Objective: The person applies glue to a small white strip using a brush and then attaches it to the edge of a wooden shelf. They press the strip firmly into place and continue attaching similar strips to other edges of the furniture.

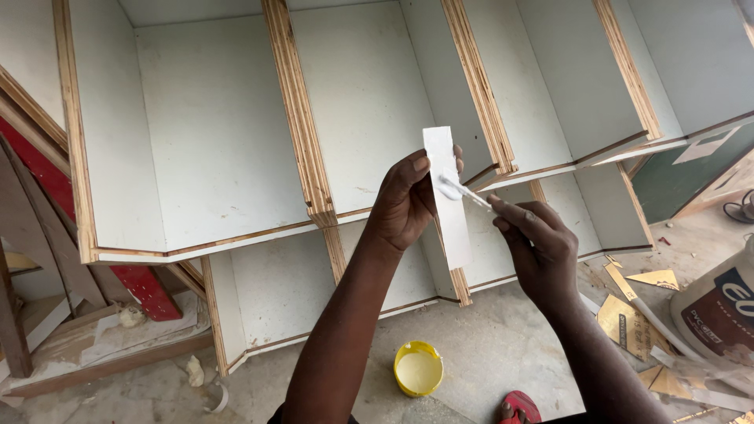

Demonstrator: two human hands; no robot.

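The left hand (404, 206) holds a long white flat strip (448, 200) upright in front of the person. Its grip is pinching the strip, with the thumb on the front and the fingers behind. The right hand (540, 247) is just beside it. Its grip is pressed together on a thin white stick (465, 191). The tip of the stick touches the strip near its middle, where there is a blob of white paste.

Behind the hands stands a big white shelf unit with bare plywood edges (298, 110). It has many open boxes in it.

Down on the grey concrete floor (487, 345), between the two arms, lies a round yellow lid with white paste in it (418, 367). Near the lid, at the bottom, a red slipper (520, 407) peeks out. To the right sits a white tub with a dark label (722, 302), with gold-brown scraps of sheet (628, 318) lying next to it. On the left, a red board (145, 290) leans under the shelf unit.
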